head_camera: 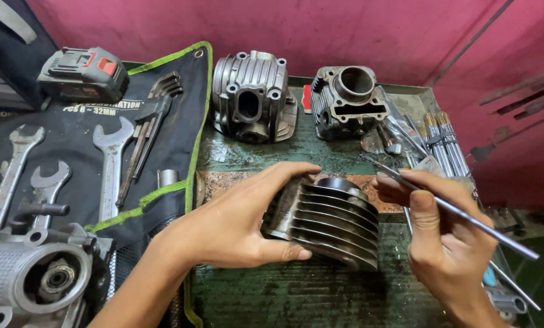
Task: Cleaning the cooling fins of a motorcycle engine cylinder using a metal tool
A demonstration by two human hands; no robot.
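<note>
My left hand (238,222) grips a dark finned engine cylinder (332,222) lying on its side on the worn green bench top (296,291), fingers over its top and thumb under its near edge. My right hand (445,234) pinches a long thin metal rod (466,217) like a pen. The rod's tip points up-left, just right of the cylinder's upper rim.
A grey cylinder head (250,97) and a second cylinder block (348,100) stand at the back. A black tool roll (102,152) with spanners and hex keys lies left, a power-tool battery (83,74) above it. An engine casing (35,276) sits bottom left; several long studs (445,143) lie right.
</note>
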